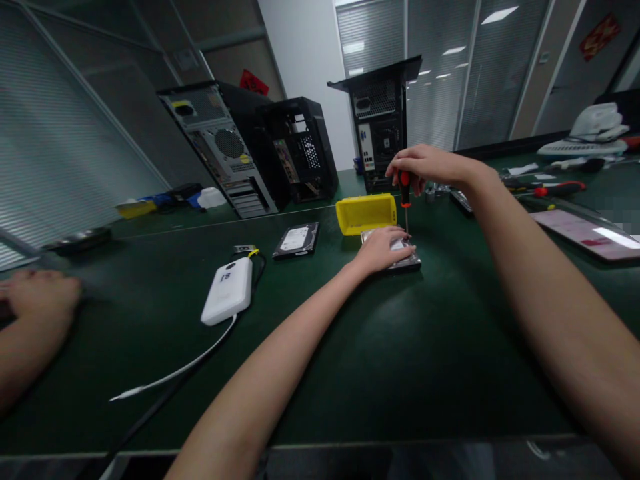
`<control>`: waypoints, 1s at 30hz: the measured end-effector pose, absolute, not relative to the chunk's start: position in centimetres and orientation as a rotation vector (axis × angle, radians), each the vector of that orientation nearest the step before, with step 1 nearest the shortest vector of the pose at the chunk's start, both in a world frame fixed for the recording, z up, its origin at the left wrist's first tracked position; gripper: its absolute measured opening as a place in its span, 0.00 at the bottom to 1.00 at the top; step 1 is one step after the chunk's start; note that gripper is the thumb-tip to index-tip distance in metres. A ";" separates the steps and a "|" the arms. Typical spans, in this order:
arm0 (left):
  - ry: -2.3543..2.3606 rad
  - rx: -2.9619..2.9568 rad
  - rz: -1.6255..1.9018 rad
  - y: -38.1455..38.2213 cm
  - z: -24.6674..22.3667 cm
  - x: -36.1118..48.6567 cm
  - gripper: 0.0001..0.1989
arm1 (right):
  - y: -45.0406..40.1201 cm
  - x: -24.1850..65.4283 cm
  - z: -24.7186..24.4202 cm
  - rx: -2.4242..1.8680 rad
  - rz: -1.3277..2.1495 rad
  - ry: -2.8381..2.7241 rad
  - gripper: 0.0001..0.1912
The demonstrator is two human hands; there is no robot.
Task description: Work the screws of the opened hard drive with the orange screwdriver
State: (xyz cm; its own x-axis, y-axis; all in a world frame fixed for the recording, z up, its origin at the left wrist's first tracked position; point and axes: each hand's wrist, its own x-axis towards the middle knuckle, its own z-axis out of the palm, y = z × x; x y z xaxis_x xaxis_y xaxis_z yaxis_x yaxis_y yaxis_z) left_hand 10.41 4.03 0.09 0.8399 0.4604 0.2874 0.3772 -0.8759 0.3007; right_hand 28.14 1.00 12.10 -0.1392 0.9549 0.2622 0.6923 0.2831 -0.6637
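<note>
My right hand (417,167) grips the red and black handle of a screwdriver (405,190) from above. The shaft stands nearly upright, and its tip meets the far side of a hard drive (406,265) lying on the green table. My left hand (383,250) is laid over that drive with its fingers across the top, holding it down and hiding much of it. Right behind the drive, a yellow open box (367,213) stands near my left fingers. A second hard drive (297,240), with a white label, lies apart to the left.
Computer cases (235,143) stand at the back, another case (377,130) behind my right hand. A white power bank (229,291) with a cable lies left of my forearm. Another person's hand (43,297) rests at the far left. Tools and a tablet (587,233) lie at right.
</note>
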 end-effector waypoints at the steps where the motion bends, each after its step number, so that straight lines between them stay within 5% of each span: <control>1: 0.643 2.786 0.523 4.0 0.1 10.4 0.20 | 1.0 28.1 12.1 -1.459 0.528 -1.904 0.14; 30: 0.624 2.797 0.537 4.0 0.1 10.5 0.20 | 1.0 28.1 11.6 -1.456 0.332 -1.972 0.12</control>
